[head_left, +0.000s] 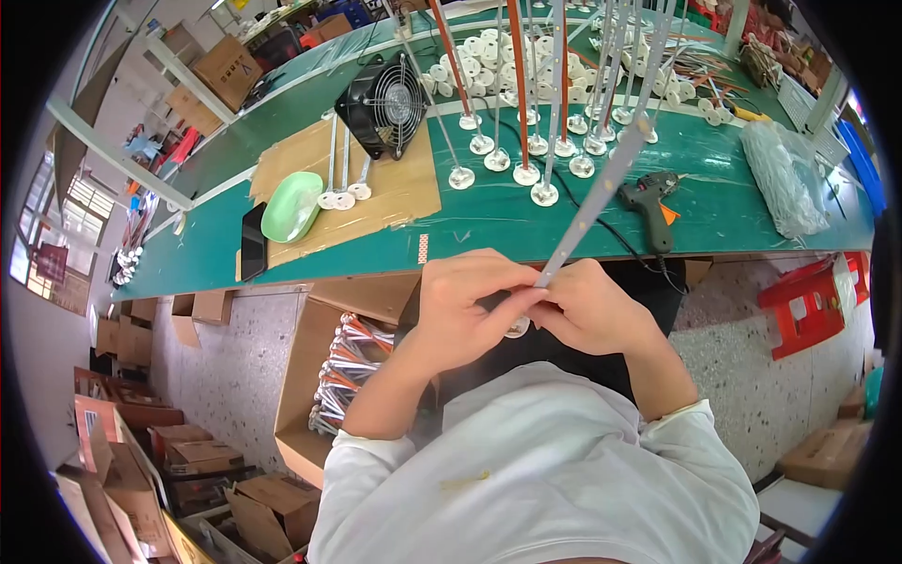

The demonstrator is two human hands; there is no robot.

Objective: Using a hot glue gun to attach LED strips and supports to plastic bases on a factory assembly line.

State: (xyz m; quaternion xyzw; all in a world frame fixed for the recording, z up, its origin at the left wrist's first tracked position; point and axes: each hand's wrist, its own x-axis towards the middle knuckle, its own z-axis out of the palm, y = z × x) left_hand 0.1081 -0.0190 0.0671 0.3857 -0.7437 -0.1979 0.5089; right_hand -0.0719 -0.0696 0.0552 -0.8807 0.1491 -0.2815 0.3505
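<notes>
Both of my hands meet in front of my chest, just off the near edge of the green table (348,258). Between them a long silver LED strip (594,197) slants up and to the right, with small dots along its face. My left hand (470,305) pinches its lower end between thumb and fingers. From the other side, my right hand (594,305) grips the same end with curled fingers. A white round base (518,327) shows partly below my fingers; whether it is joined to the strip is hidden. On the table to the right lies a dark glue gun (650,211).
Several strips (522,94) stand upright on white discs, before a disc pile (479,61). A black fan (385,105), cardboard sheet (399,193), green dish (292,209) and phone (254,242) are left. A carton (299,442) holds bundled strips; a red stool (808,310) stands right.
</notes>
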